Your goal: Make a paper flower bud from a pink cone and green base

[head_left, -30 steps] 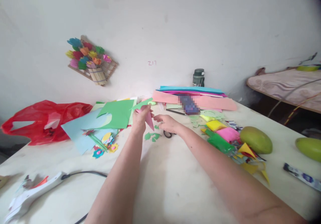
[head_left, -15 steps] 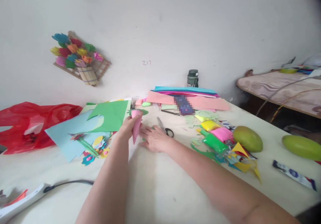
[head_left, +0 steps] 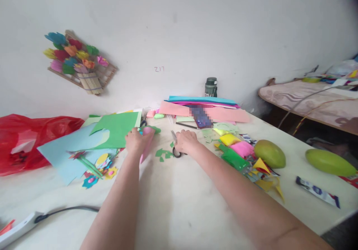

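My left hand (head_left: 135,141) is closed on a pink paper piece (head_left: 147,145), which stands up narrow and pointed at its lower end. Behind the paper lies a green leaf-shaped cutout (head_left: 154,129). My right hand (head_left: 187,141) has its fingers curled over a pair of scissors (head_left: 176,152) on the table. A blade and a dark handle loop show beside the fingers; the rest is covered. Several small green paper scraps (head_left: 164,153) lie between my hands.
Green paper (head_left: 116,127), light blue paper (head_left: 67,151) and paper flowers (head_left: 89,181) lie left, near a red plastic bag (head_left: 56,130). At right are clay packets (head_left: 235,158), two mangoes (head_left: 270,153) and a tube (head_left: 318,192). A phone (head_left: 201,116) and bottle (head_left: 210,87) are behind.
My right hand has moved right from the green scraps onto the scissors, uncovering the scraps. My left hand keeps the pink paper. The whole view has shifted slightly.
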The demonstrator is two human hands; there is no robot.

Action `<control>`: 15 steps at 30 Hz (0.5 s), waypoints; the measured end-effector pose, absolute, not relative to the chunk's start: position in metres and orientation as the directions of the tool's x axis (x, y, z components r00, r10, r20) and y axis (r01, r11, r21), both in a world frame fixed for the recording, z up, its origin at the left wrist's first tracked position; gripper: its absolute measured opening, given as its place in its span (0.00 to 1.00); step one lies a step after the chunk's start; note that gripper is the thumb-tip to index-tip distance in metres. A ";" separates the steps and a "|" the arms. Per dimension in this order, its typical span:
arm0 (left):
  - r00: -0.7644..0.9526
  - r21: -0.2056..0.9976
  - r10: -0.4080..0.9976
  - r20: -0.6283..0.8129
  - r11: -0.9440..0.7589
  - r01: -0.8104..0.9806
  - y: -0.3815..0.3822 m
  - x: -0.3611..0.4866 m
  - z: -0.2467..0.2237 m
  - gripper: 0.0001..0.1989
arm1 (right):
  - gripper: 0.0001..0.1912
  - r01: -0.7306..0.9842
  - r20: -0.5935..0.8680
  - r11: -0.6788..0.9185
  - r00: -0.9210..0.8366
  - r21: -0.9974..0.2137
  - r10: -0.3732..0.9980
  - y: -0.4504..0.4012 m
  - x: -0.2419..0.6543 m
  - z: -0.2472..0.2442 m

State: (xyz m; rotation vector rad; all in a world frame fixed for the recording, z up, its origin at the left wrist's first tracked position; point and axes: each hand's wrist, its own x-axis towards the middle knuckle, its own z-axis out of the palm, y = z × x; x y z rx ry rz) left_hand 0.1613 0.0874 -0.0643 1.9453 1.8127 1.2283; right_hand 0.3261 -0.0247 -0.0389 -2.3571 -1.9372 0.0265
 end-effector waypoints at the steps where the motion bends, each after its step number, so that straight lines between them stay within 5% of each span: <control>1: -0.055 0.574 0.861 0.505 -0.288 0.766 0.082 0.163 -0.058 0.29 | 0.23 0.977 0.021 -0.193 0.196 -0.087 0.980 -0.025 0.326 -0.038; 6: 0.070 0.463 0.647 0.760 -0.613 0.640 0.065 0.181 -0.038 0.20 | 0.24 0.975 -0.028 -0.179 0.176 -0.133 0.984 -0.026 0.326 -0.032; 8: 0.092 0.585 0.715 0.693 -0.632 0.509 0.061 0.192 -0.040 0.16 | 0.27 0.978 -0.033 -0.158 0.155 -0.136 0.987 -0.026 0.325 -0.033; 11: 0.095 0.838 0.903 0.419 -0.425 0.343 0.055 0.211 -0.049 0.16 | 0.30 0.987 -0.023 -0.122 0.120 -0.108 0.993 -0.025 0.325 -0.039; 15: 0.161 0.865 0.924 0.347 -0.381 0.325 0.042 0.226 -0.060 0.15 | 0.29 0.986 -0.013 -0.111 0.111 -0.126 0.994 -0.025 0.332 -0.040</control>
